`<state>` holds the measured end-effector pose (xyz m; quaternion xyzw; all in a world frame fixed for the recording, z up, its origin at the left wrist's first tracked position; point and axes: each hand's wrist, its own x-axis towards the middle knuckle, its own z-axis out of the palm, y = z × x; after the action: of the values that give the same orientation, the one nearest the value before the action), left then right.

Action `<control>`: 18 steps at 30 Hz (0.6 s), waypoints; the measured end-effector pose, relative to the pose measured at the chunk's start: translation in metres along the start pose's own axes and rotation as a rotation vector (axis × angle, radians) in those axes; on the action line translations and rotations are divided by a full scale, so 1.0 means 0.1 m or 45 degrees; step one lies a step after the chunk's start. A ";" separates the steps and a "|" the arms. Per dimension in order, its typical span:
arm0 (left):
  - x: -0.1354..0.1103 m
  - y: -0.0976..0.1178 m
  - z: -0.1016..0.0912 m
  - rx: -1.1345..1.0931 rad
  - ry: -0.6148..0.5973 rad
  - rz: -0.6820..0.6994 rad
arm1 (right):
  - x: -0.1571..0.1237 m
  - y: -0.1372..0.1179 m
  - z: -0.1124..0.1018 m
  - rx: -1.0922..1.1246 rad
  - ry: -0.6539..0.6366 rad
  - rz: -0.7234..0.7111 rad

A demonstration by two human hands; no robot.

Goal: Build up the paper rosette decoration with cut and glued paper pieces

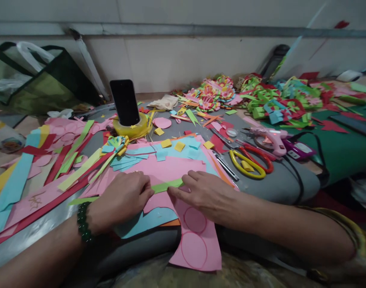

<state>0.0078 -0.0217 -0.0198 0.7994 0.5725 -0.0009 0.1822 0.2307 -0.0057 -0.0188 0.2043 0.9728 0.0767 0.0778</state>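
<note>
- Left hand (123,198) pinched one end of the green strip (167,185); right hand (205,193) pressed fingertips on the other end, grip flat, not closed.
- The strip lay on pink paper (177,168), mid-tabletop (279,186).
- Scissors (250,160) and glue gun (268,138) lay right of the hands; phone (124,102) stood in a tape roll (132,128) behind.
- Paper strips (72,160) crowded the left; the pink sheet overhung the near edge.
</note>
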 end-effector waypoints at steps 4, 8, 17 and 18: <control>0.00 0.00 0.00 -0.023 -0.003 0.010 | 0.01 -0.02 -0.05 0.004 -0.075 0.005; -0.01 -0.03 0.05 -0.047 0.032 0.075 | 0.01 0.00 -0.10 0.029 -0.128 0.021; -0.07 -0.03 0.14 0.266 0.091 0.526 | 0.00 0.06 -0.09 0.105 -0.094 0.023; -0.08 -0.03 0.13 0.273 0.090 0.520 | -0.02 0.08 -0.08 0.120 -0.086 0.022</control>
<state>0.0052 -0.0326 -0.0314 0.9130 0.4014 0.0030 0.0723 0.2340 -0.0004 -0.0096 0.2185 0.9704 0.0248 0.1001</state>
